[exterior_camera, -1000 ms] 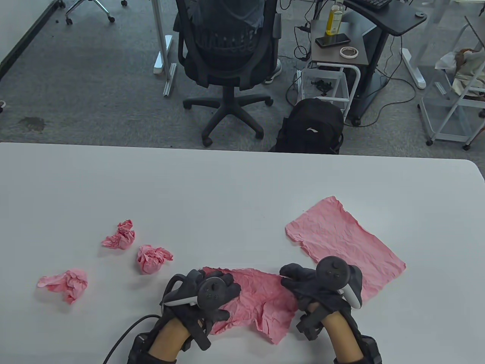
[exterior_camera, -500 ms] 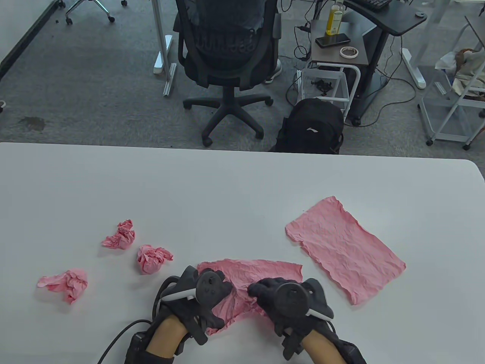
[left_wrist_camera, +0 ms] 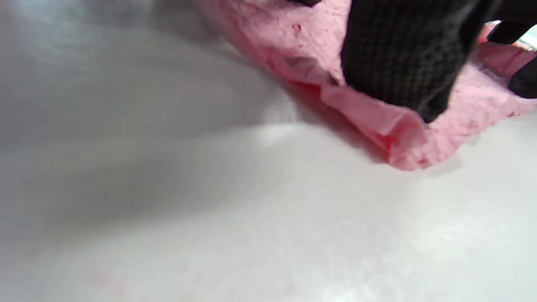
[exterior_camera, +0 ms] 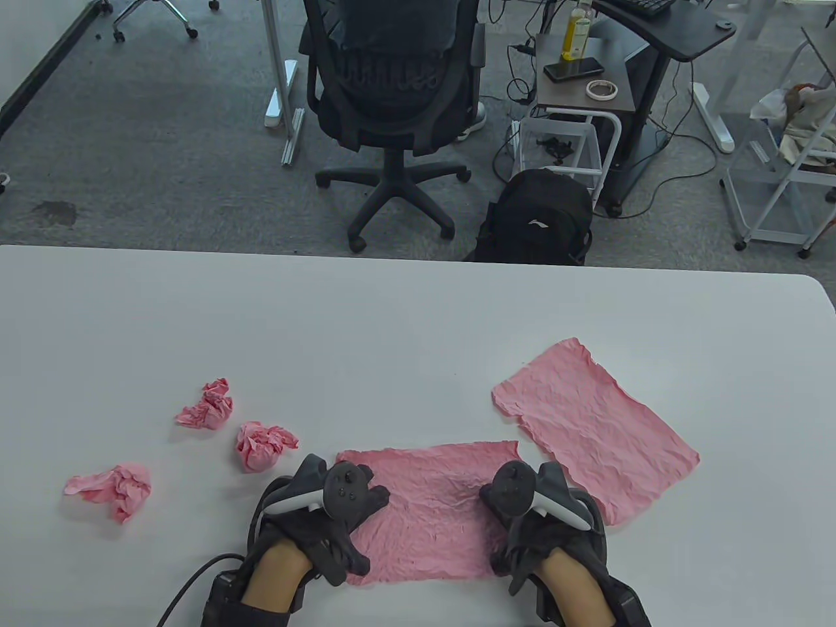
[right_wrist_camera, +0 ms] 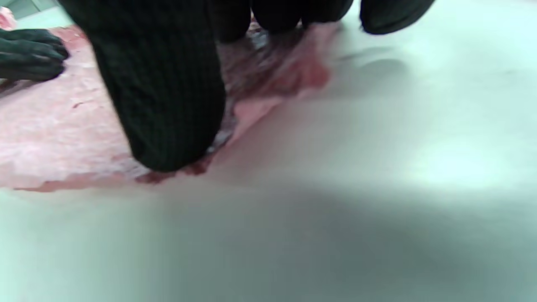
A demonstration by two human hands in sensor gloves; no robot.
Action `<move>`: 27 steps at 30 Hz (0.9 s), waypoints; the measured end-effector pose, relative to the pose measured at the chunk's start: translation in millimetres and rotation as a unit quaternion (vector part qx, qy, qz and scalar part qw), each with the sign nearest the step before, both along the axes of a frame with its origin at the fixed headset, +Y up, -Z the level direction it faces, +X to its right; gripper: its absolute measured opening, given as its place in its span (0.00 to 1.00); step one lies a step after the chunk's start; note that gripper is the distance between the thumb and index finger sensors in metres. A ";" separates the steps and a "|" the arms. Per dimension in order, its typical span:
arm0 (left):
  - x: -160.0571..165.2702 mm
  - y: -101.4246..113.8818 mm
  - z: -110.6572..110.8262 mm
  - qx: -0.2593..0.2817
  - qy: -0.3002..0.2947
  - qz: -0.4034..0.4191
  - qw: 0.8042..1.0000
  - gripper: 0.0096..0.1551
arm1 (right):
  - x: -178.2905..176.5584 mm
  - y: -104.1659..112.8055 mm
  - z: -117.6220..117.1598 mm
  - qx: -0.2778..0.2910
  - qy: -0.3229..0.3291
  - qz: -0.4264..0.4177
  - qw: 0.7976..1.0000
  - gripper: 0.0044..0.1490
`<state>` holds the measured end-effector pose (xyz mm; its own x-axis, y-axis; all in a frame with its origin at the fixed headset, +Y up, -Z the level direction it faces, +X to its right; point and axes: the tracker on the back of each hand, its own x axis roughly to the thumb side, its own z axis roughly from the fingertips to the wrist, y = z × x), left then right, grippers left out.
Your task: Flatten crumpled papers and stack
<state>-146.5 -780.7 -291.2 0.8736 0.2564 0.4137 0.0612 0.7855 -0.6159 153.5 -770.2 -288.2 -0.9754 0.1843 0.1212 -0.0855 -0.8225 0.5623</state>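
Sheet [exterior_camera: 428,516] now spread nearly flat on worktop [exterior_camera: 392,326]; half second ago it was folded over and bunched under my hands. Left hand [exterior_camera: 326,516] presses left edge, right hand [exterior_camera: 542,522] presses right edge, fingers straight on both, nothing pinched. Left near corner is a bit curled up in left wrist view. I judge flattening of this one almost done; next comes placing it on flat sheet [exterior_camera: 594,424] just to right. Three balls [exterior_camera: 261,445] wait at left, untouched.
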 end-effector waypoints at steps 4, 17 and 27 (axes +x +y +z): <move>0.5 -0.5 -0.3 -0.011 -0.001 -0.003 1.000 0.67 | 2.9 5.2 -0.1 0.015 0.001 -0.007 1.000 0.63; 0.7 -0.6 -0.3 -0.012 -0.005 -0.001 1.000 0.67 | -24.7 -7.9 -23.9 0.069 -0.009 -0.027 0.997 0.41; 0.6 -0.9 0.2 -0.009 -0.004 -0.006 1.000 0.67 | -6.7 10.7 -11.4 0.165 -0.012 -0.059 0.985 0.43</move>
